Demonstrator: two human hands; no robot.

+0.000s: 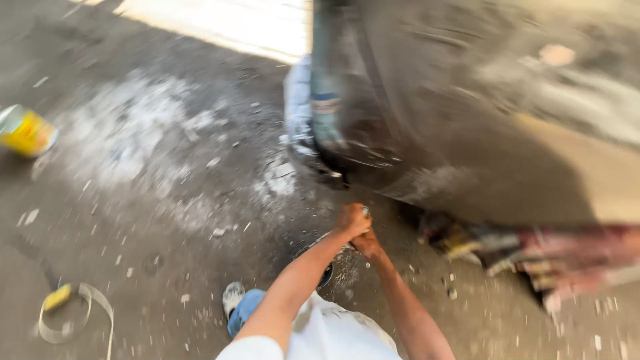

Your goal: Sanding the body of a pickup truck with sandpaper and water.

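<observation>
We see a small pale object [365,212], too blurred to name, poking out of the top of our left hand [351,221], whose fingers are curled shut around it. Our right hand [366,245] sits just below and touching the left, its fingers closed too, though on what we cannot tell. Both hands hover over a dark round container [327,272] on the floor, whose rim shows beneath the wrists. The pale object lies at the fingers themselves, on the far side of the left fist, away from our body; its long axis cannot be made out. The left hand is the one on it, the right only backing it.

Beyond the container rises a large dusty car body panel [480,127]. To the container's right lies a heap of coloured rags and scraps [533,257]. Far left of it sits a yellow tin [25,131], and nearer left a looped strap [73,313] on the gritty concrete floor [153,200].
</observation>
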